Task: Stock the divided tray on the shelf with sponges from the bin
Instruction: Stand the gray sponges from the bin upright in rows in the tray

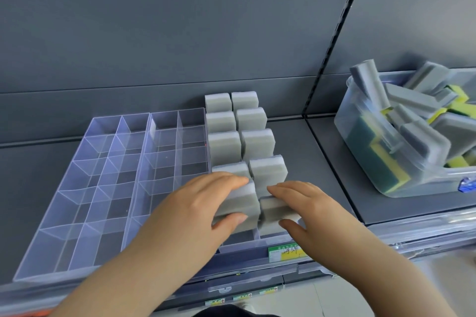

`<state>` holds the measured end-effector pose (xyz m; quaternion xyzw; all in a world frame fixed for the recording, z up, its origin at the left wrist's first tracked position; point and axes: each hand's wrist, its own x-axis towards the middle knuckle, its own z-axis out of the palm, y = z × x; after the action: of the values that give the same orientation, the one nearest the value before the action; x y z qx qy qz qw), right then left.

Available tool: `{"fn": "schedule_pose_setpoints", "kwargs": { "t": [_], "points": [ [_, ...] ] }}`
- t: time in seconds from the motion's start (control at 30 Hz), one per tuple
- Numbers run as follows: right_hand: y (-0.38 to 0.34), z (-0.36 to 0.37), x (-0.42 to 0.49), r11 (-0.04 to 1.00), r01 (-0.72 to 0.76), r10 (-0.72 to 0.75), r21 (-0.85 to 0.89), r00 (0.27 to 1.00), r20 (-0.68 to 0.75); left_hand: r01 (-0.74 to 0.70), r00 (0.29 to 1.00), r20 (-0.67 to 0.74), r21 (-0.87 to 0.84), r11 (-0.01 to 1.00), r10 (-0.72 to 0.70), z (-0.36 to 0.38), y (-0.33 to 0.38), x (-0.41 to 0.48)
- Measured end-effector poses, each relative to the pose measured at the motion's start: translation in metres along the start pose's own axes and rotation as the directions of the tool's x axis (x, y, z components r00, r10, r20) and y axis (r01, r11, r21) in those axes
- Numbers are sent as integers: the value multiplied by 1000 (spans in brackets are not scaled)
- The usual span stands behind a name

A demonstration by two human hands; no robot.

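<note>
A clear divided tray (85,175) lies on the grey shelf. Its two right-hand columns hold grey sponges (255,144) standing on edge, row after row toward the back. At the front of those columns my left hand (195,203) grips a grey sponge (239,203) between fingers and thumb, seated in a front compartment. Beside it my right hand (306,206) holds another grey sponge (273,210), lower in the neighbouring compartment. The clear bin (360,141) at the right is piled with grey sponges and yellow-green ones.
The tray's left and middle compartments hold nothing. A perforated upright (332,41) divides the back panel between tray and bin. A green and yellow price label (286,252) sits on the shelf's front rail, with a lower shelf edge beneath.
</note>
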<state>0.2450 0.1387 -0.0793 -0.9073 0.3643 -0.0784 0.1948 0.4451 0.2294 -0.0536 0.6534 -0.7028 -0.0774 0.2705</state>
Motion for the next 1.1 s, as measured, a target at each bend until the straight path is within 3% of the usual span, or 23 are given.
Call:
{"fn": "schedule_pose_setpoints", "kwargs": {
  "t": [0.5, 0.77, 1.1],
  "points": [
    [4, 0, 2, 1000, 25, -25, 6, 1000, -10, 27, 999, 28, 15, 1000, -28, 7, -3, 0],
    [7, 2, 1, 999, 46, -46, 6, 999, 2, 80, 980, 187, -42, 996, -71, 36, -12, -2],
    [7, 1, -2, 995, 101, -101, 13, 995, -10, 30, 996, 82, 100, 995, -38, 35, -4, -3]
  ]
}}
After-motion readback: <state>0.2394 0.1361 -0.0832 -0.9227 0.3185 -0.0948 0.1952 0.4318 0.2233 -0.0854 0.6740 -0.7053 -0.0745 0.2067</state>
